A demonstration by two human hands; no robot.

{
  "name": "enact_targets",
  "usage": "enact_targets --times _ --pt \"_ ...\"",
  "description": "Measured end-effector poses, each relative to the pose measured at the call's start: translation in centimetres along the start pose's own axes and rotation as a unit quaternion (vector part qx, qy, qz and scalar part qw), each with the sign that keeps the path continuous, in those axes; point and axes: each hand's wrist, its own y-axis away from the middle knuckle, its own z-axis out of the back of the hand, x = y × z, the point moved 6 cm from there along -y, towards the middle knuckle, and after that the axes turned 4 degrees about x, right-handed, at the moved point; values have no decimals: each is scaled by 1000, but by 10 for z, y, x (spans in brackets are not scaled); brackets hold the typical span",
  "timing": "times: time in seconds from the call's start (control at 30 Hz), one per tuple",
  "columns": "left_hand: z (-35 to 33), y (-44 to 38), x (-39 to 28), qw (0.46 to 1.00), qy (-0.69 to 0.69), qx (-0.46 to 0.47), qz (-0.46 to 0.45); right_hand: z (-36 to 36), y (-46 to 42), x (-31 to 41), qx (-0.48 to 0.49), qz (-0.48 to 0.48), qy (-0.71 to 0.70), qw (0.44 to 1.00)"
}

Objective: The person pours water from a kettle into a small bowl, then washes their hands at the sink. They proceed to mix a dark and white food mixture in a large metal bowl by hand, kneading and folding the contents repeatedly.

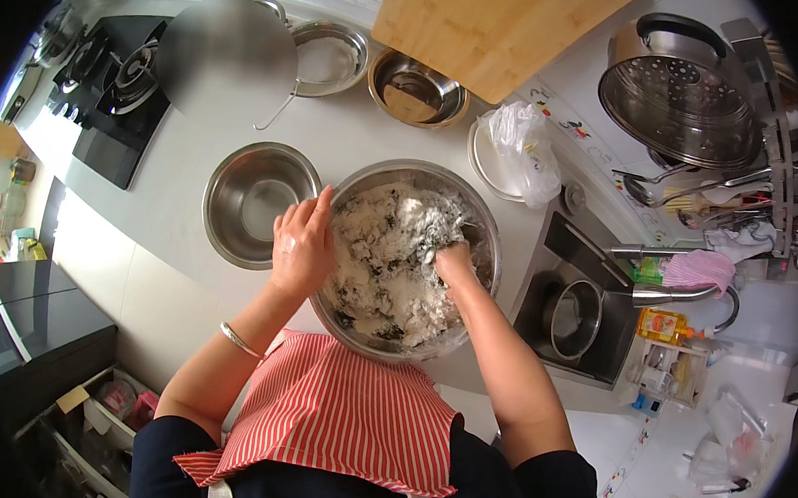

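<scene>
A large stainless steel mixing bowl [491, 276] stands at the counter edge against a red-and-white striped apron [346, 412]. It holds a lumpy mix of pale flour [373, 226] and dark, wet-looking clumps. My left hand [304, 242] lies on the bowl's left rim, fingers pointing away from me, a whitish smear on its back. My right hand [453, 261] is sunk into the mix at the right side; its fingers are hidden there. Just left of my left hand sits a smaller steel bowl [218, 202] with nothing visible in it.
At the back are a steel basin [327, 91], another steel bowl [415, 115] and a leaning wooden board [497, 34]. White plates [482, 157] carry a plastic bag [527, 154]. The sink [536, 321] with a faucet [666, 295] is right, the gas hob [113, 118] far left. A round blur hides part of the back.
</scene>
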Motion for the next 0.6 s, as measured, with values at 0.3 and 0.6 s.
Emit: enact_targets --times 0.3,0.6 --pt "4 0 -4 1000 -28 10 5 6 58 92 142 127 294 937" --pt "-3 3 4 1000 -2 9 2 -31 123 45 174 83 552 811"
